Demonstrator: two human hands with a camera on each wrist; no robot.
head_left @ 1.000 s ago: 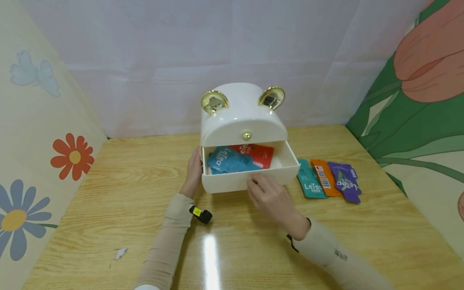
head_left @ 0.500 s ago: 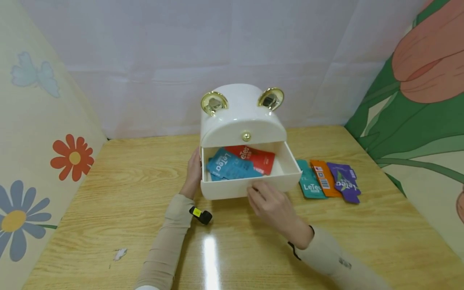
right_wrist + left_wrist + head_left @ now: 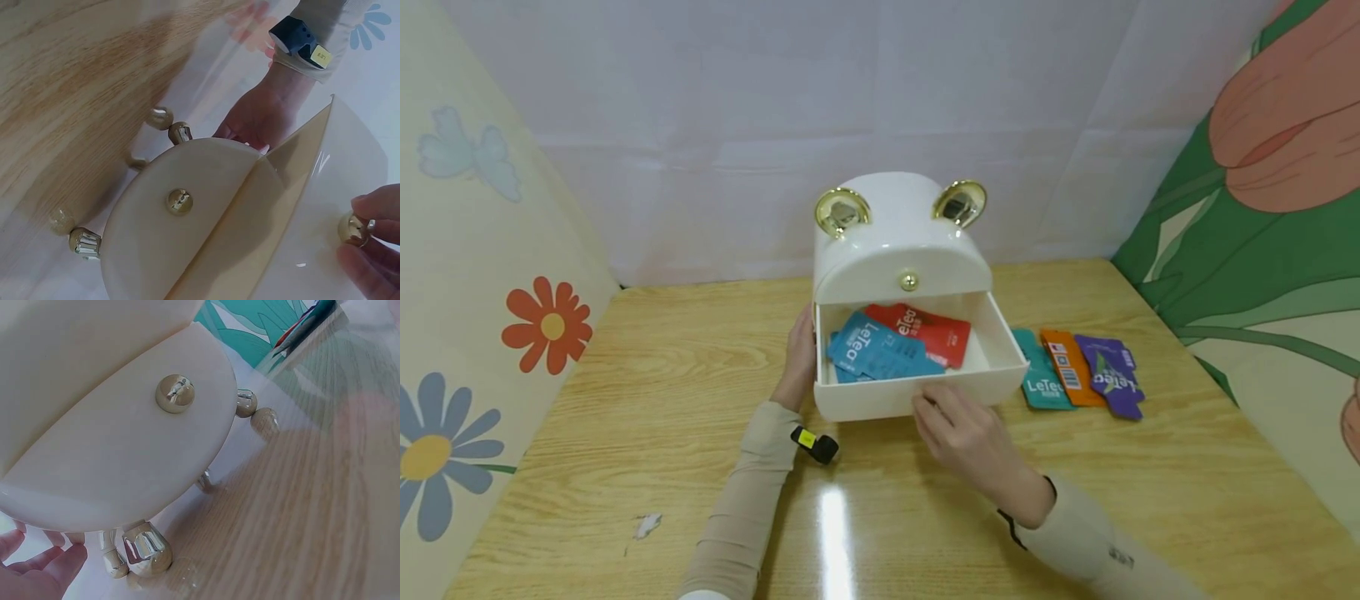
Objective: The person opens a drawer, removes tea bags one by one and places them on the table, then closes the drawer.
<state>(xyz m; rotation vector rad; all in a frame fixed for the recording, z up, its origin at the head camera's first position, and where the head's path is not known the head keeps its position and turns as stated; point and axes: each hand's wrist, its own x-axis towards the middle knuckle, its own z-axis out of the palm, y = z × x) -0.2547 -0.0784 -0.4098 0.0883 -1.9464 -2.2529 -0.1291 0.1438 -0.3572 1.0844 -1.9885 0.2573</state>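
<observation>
1. The person is standing over a wooden table (image 3: pixel 647 400) with a white storage box (image 3: pixel 895 237) that has two gold ears, and its lower drawer (image 3: pixel 917 375) is sitting pulled well out toward them.
2. The right hand (image 3: pixel 966 429) is pinching the drawer's small gold knob (image 3: pixel 351 229) between fingertips; the right wrist view is showing this plainly.
3. The left hand (image 3: pixel 799 354) is lying flat against the box's left side, fingers straight, bracing it and curling round nothing.
4. Inside the drawer a blue tea packet (image 3: pixel 880 350) is lying partly over a red tea packet (image 3: pixel 936 332).
5. On the table just right of the drawer, a teal packet (image 3: pixel 1043 373), an orange packet (image 3: pixel 1070 367) and a purple packet (image 3: pixel 1112 375) are lying side by side, untouched.
6. To my eye the drawer-opening step is about done, since the interior is fully exposed.
7. The next move, I'd judge, is calling for the right hand to let go of the knob and work with the packets, while the left hand is steadying the box so it doesn't slide on its little gold feet (image 3: pixel 147 550).
</observation>
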